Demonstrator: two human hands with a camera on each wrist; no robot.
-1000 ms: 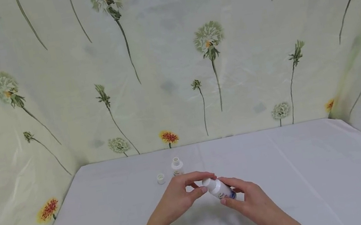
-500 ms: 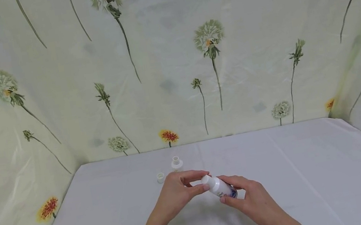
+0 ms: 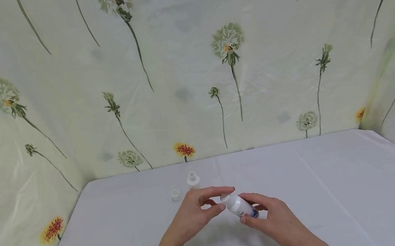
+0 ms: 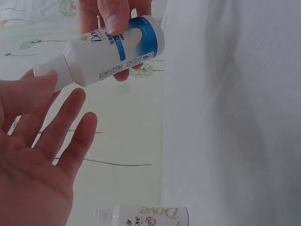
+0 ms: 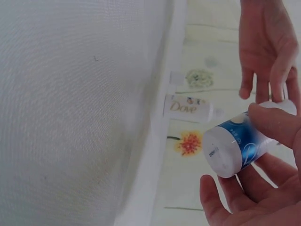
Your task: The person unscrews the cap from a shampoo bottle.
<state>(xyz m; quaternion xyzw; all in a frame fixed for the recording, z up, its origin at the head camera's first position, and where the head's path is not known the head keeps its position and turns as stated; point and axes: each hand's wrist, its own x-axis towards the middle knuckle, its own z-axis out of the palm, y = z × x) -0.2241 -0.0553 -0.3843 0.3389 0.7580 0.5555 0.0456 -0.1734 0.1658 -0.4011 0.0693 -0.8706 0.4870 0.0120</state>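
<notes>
My right hand (image 3: 279, 216) grips the lower body of a small white Dove bottle (image 3: 240, 208) with a blue label, thumb on one side and fingers on the other. Tilted, the bottle is held above the table, its capped end toward my left hand (image 3: 193, 217). On its white cap (image 4: 59, 68) lies my left thumb, with the index finger on the far side, pinching it; the other left fingers extend apart from the bottle, as the left wrist view shows. Beyond the left hand stands a second white Dove bottle (image 5: 188, 108), uncapped, its lower part hidden in the head view.
A loose white cap (image 3: 175, 195) sits on the white-covered table (image 3: 349, 184), left of the standing bottle. Behind the table's far edge hangs a pale curtain (image 3: 178, 56) printed with dandelions, which also closes in the sides.
My left thumb and index finger shift around the cap, the index reaching farther right than half a second ago. The held bottle stays nearly in place. The standing bottle and loose cap stay put.
</notes>
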